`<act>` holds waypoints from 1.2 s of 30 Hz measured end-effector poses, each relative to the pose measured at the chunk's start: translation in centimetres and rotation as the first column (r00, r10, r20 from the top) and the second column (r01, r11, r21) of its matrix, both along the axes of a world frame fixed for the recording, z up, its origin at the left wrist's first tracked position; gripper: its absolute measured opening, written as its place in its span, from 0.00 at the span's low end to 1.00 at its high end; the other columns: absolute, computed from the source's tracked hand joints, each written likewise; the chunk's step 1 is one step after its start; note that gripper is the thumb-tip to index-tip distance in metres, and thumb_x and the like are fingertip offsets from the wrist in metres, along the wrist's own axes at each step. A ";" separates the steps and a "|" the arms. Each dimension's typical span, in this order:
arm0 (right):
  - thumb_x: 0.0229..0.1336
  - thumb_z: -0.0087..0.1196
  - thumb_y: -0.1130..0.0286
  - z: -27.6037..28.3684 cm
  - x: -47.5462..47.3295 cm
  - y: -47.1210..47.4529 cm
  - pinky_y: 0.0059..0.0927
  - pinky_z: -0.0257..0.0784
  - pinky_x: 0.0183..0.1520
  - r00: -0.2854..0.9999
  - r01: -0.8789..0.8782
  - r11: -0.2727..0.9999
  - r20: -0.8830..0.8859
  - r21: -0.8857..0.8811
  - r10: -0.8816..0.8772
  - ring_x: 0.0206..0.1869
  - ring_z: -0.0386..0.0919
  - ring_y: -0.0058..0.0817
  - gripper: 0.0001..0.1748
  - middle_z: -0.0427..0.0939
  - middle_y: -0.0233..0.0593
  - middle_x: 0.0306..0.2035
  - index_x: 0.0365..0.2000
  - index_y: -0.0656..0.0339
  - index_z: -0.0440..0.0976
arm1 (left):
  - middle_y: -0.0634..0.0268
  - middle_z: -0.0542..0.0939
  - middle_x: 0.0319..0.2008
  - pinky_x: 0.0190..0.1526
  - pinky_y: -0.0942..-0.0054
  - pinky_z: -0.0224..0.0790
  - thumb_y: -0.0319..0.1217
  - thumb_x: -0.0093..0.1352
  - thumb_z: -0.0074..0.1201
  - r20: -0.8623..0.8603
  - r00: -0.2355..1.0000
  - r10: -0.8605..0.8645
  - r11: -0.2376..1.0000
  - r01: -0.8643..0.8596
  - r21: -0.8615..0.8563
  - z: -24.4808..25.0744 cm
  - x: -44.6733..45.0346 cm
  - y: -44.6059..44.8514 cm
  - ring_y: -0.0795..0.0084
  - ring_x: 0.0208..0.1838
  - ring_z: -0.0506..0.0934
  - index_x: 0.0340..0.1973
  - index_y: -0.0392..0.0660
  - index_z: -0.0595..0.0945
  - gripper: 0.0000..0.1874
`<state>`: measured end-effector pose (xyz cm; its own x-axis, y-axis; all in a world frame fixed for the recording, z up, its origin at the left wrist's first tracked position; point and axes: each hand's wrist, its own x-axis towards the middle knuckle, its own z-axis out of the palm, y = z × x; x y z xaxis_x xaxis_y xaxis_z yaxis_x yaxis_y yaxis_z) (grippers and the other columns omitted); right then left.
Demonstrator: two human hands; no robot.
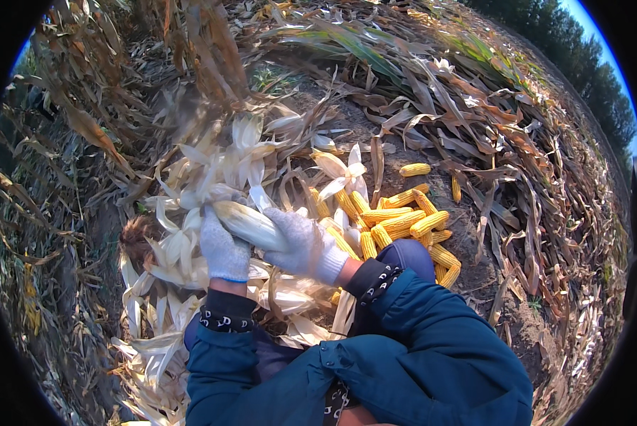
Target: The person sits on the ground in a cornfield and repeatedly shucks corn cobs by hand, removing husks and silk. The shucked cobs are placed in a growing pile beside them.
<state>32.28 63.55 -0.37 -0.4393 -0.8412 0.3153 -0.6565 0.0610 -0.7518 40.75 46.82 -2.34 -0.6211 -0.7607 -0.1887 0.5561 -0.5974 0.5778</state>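
An ear of corn still wrapped in its pale husk (251,226) lies slantwise between my two gloved hands. My left hand (222,247), in a whitish knit work glove, grips its upper-left end. Around the lower-right end closes my right hand (302,245), gloved the same way. Just right of that hand is a heap of bare yellow corn cobs (398,221), some partly under my knee. Stripped husks (190,234) are strewn left of and beneath my hands. An opened husk (342,173) rests at the heap's upper-left edge.
Single cobs lie apart on the soil, one yellow cob (415,169) above the heap and a smaller cob (456,189) to its right. Dry corn stalks (201,48) rise at upper left. Flattened stalks and leaves (510,138) cover the right side. Trees (579,58) stand beyond.
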 end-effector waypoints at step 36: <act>0.48 0.74 0.64 -1.4 -1.1 0.2 0.46 0.74 0.61 0.999 0.023 0.993 -0.032 -0.117 -0.027 0.57 0.79 0.51 0.44 0.79 0.55 0.54 0.65 0.61 0.68 | 0.64 0.81 0.52 0.56 0.66 0.76 0.41 0.82 0.46 0.163 0.982 0.097 0.965 -0.052 -0.258 -1.7 -0.1 0.8 0.68 0.52 0.81 0.58 0.46 0.78 0.17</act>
<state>31.15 63.76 -1.73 -0.4473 -0.7867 0.4254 -0.6809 -0.0088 -0.7323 40.61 47.57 -4.06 -0.5357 -0.8402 -0.0849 0.4721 -0.3813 0.7948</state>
